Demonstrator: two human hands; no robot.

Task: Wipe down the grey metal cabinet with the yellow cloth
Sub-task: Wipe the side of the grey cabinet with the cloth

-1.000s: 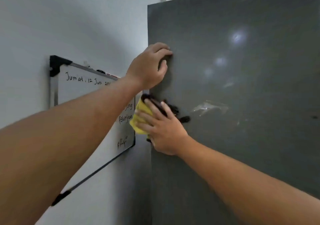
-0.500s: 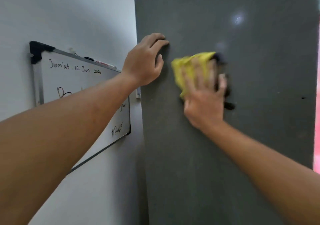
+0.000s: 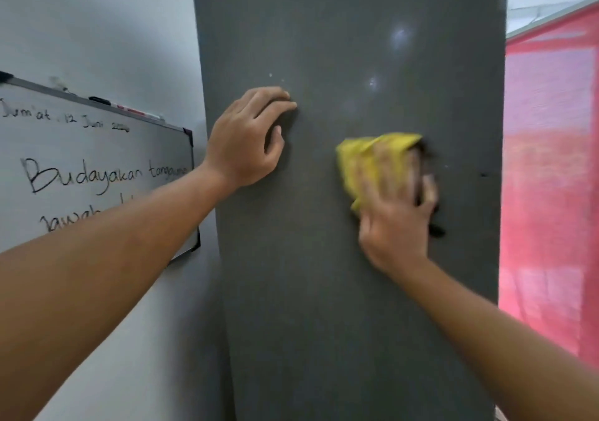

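Observation:
The grey metal cabinet [image 3: 324, 291] fills the middle of the view as a tall flat side panel. My right hand [image 3: 395, 219] presses the yellow cloth [image 3: 353, 161] flat against the panel at mid-height, right of centre, with fingers spread over the cloth and blurred by motion. Part of the cloth sticks out to the left of and above the fingers. My left hand [image 3: 246, 142] rests on the panel near its left edge, fingertips touching the metal, holding nothing.
A whiteboard [image 3: 81, 168] with handwriting hangs on the white wall [image 3: 97, 15] to the left of the cabinet, with markers [image 3: 100, 99] on its top edge. A red curtain [image 3: 551, 177] hangs past the cabinet's right edge.
My right hand has swept the cloth from the cabinet's left edge up and across to the right. The left hand stays on the panel. The view has turned right, revealing the red curtain.

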